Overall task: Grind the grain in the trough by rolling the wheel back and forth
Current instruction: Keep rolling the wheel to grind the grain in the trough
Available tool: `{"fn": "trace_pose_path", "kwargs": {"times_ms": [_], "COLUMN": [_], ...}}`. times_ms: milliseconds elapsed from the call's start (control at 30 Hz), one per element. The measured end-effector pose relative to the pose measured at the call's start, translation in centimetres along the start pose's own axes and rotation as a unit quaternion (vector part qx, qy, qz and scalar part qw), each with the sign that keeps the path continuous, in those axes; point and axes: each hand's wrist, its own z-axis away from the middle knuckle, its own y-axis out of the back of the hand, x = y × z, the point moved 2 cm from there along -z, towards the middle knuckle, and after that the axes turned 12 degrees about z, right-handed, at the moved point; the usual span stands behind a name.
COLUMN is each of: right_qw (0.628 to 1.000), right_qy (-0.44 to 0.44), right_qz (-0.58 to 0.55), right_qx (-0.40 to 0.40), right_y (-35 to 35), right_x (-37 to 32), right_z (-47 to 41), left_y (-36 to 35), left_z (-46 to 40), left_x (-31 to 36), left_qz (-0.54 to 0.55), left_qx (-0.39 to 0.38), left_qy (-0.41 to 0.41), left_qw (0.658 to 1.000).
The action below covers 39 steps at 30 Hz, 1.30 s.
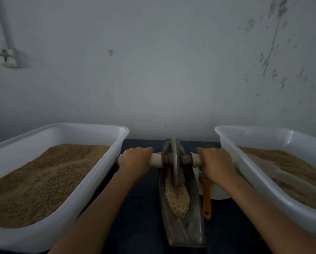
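Between two white tubs, boat-shaped metal trough (pixel 193 233) holds crushed grain (pixel 177 197). Grinding wheel (pixel 174 162) stands upright at far end. Left hand (pixel 135 160), right hand (pixel 215 162) each grip white axle handle (pixel 156 160).

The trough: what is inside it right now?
Pale crushed grain fills the trough, with the wheel standing in it. The wheel hides whatever lies beneath it.
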Motion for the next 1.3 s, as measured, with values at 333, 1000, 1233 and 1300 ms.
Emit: {"fn": "trace_pose_path", "kwargs": {"times_ms": [333, 1000, 1233, 1300], "right_qw": [0.963, 0.996, 0.945, 0.944], "right_qy": [0.058, 0.005, 0.050, 0.050], "right_qz": [-0.020, -0.003, -0.038, -0.031], "right_qx": [-0.262, -0.090, -0.322, -0.325], "right_y": [1.8, -0.3, 1.0, 1.0], "right_x": [0.5, 0.2, 0.9, 0.8], "right_z": [-0.3, -0.5, -0.5, -0.4], "left_y": [0.3, 0.6, 0.8, 0.7], "left_z": [-0.3, 0.2, -0.1, -0.2], "left_x": [-0.6, 0.6, 0.1, 0.0], "left_qz": [0.078, -0.013, 0.006, 0.014], "left_qx": [-0.261, -0.095, -0.239, -0.244], "left_qy": [0.053, 0.049, 0.058, 0.061], "left_qw": [0.961, 0.994, 0.969, 0.968]}}
